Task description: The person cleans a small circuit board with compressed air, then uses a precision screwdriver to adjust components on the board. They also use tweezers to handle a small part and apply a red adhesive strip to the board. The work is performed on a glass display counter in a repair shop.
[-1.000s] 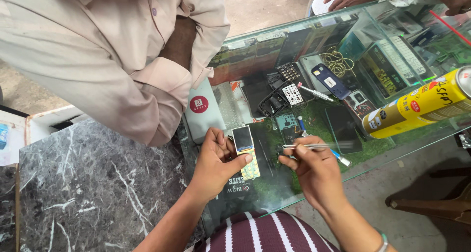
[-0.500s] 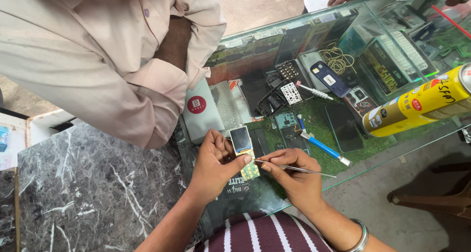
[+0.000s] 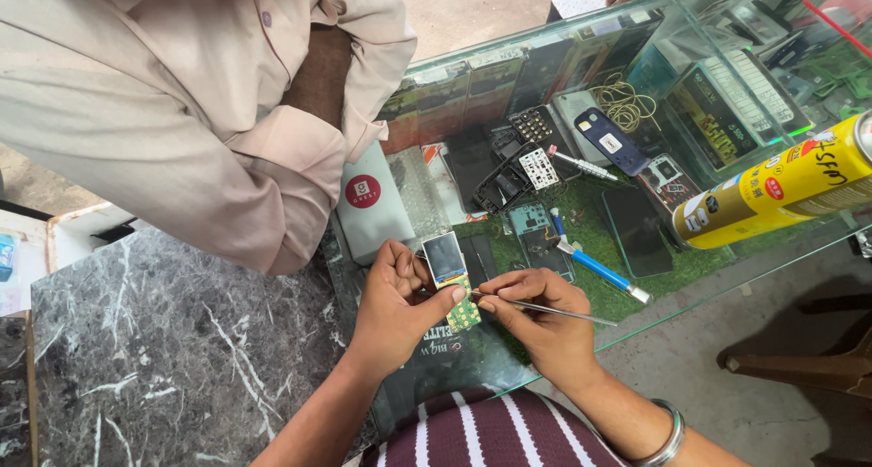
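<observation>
My left hand (image 3: 392,302) holds a small phone circuit board (image 3: 451,279) with its little screen attached, thumb pressed on the board's lower part. My right hand (image 3: 543,320) grips thin metal tweezers (image 3: 554,312), their tip at the board's lower edge beside my left thumb. Both hands hover just above the glass counter top (image 3: 636,326).
A person in a beige shirt (image 3: 182,94) leans on the counter with folded arms. A yellow spray can (image 3: 772,190) lies at the right. A blue-handled screwdriver (image 3: 595,267), phone parts (image 3: 527,172) and a dark phone (image 3: 610,142) lie around. A marble slab (image 3: 163,358) is at the left.
My right hand has moved left from beside the screwdriver to the board, bringing the tweezers' tip against it. My left hand keeps hold of the board.
</observation>
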